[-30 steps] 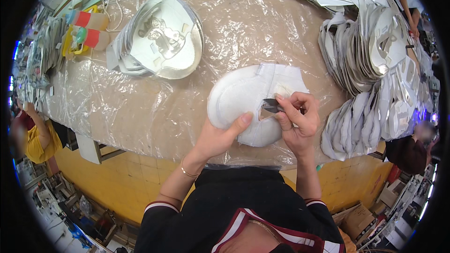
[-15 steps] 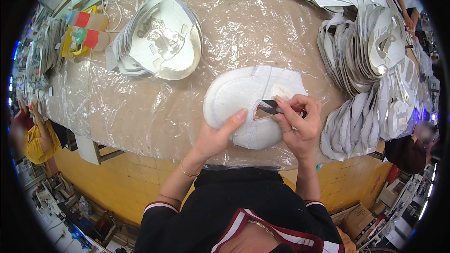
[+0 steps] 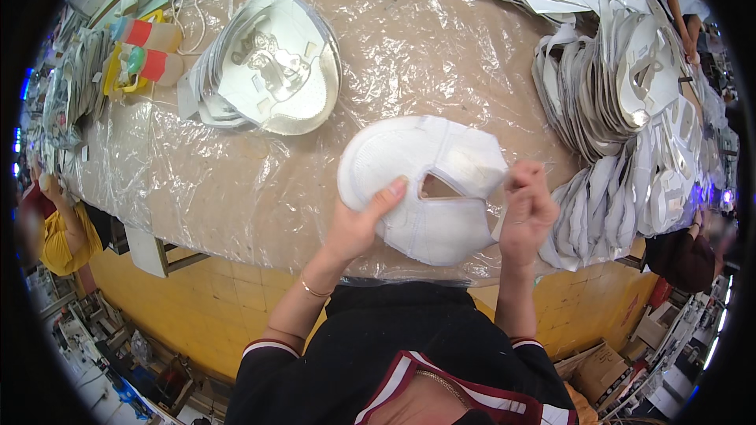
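Note:
A white, curved, stitched fabric piece (image 3: 417, 165) with a dark cut-out opening in its middle lies at the near edge of the table. My left hand (image 3: 358, 224) grips its lower left rim, thumb pressed on top. My right hand (image 3: 526, 208) sits at the piece's right edge with its fingers curled into a fist. I see no tool in it, and whether it pinches the edge is unclear.
Crinkled clear plastic sheet (image 3: 236, 181) covers the table. A stack of silvery-white cut pieces (image 3: 272, 63) lies at the back left, and larger fanned stacks (image 3: 622, 110) are at the right. Coloured bottles (image 3: 146, 47) stand far left. Other people (image 3: 55, 228) are at both sides.
My right hand has pulled back to the right off the piece, and the dark tool it held there is out of sight. The piece has tilted up, showing its opening.

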`<state>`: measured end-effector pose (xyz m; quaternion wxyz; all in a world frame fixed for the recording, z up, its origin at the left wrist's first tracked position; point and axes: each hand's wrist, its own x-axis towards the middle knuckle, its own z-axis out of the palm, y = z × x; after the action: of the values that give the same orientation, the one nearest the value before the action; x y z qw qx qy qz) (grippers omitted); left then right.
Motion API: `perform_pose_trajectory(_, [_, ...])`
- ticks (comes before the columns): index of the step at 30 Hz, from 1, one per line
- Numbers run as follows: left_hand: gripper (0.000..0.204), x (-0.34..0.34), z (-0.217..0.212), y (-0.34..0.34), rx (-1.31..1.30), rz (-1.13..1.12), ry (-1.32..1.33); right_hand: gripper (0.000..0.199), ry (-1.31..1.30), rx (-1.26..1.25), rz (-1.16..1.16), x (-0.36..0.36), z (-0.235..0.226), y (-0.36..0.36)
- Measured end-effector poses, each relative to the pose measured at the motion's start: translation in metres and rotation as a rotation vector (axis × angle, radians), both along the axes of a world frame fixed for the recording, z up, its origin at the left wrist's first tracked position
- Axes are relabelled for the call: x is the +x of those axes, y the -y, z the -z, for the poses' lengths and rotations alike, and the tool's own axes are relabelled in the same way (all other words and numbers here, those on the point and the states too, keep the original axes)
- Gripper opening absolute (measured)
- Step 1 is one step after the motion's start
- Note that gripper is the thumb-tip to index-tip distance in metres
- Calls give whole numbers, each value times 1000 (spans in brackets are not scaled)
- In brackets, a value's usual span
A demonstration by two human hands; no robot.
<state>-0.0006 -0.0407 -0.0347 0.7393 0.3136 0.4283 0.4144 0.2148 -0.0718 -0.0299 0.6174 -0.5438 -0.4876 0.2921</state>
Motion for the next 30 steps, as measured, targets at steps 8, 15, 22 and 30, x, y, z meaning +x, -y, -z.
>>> perform_pose_trajectory(8, [40,4,-11,-11,-57,-56,49,57,1002,84,-169,-14,-31,13])
perform_pose_trajectory(15, [65,-21,-33,-12,547,124,-26,36,1025,276,13,-7,-34,1])
perform_pose_trajectory(22, [80,-41,-33,-21,805,-330,-636,17,-177,-140,16,7,-47,-5])
perform_pose_trajectory(30, [56,-36,-24,-42,153,107,102,17,-313,-242,-64,14,-26,1])
